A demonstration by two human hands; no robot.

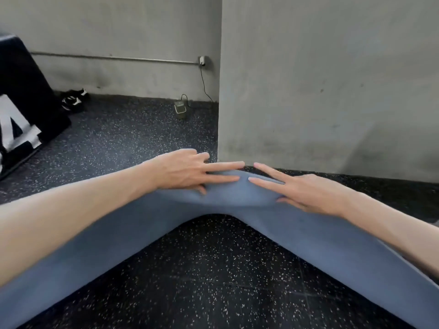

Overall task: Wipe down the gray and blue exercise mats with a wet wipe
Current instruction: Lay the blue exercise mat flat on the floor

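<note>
Dark rubber floor [213, 269], white-flecked, meeting bare grey concrete walls [320, 79] at a jutting corner. Draped across the foreground, in an inverted V, a blue mat [308, 238]: peak lifted off the floor near the wall corner, both wings sloping down toward the bottom edges of view. Left hand [185, 172] on the peak's left side, index and middle fingers [225, 179] straight along the top, thumb and remaining fingers tucked into the fold, pinching the foam. Right hand [306, 193] mirrored, long fingers laid flat, thumb hooked under the edge. Soft, limp, probably light; sags and creases under its own weight, matte and slightly grippy by the look. Best taken by an edge or fold, two hands apart. No wipe or gray mat in sight. Black padded box [23, 96], shoes [73, 100], plugged-in charger [180, 110] behind.
</note>
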